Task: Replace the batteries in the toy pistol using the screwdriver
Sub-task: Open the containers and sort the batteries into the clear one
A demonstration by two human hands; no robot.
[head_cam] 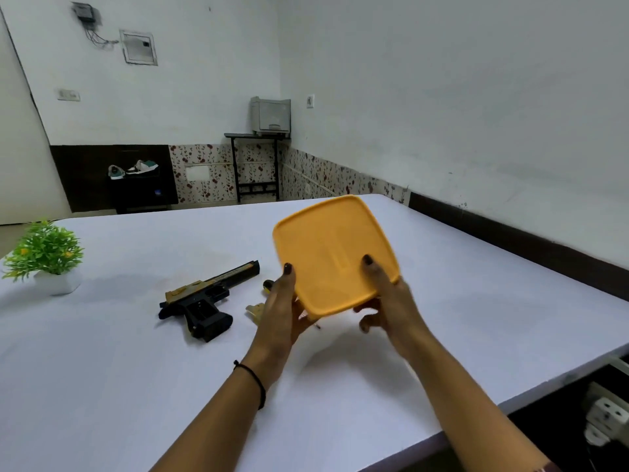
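- Lid [335,253], yellow, tilted, mid-frame.
- left hand [280,315] and right hand [391,304] both grip its near edge, thumbs on top.
- toy pistol [204,298] on counter [136,369], centre-left.

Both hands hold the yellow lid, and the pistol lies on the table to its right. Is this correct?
No. The head view shows the pistol on the table left of the lid, not right. The left hand and right hand do hold it.

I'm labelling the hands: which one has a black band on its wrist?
The left hand, holding the orange lid; a thin black band circles its wrist. The right hand has a bare wrist.
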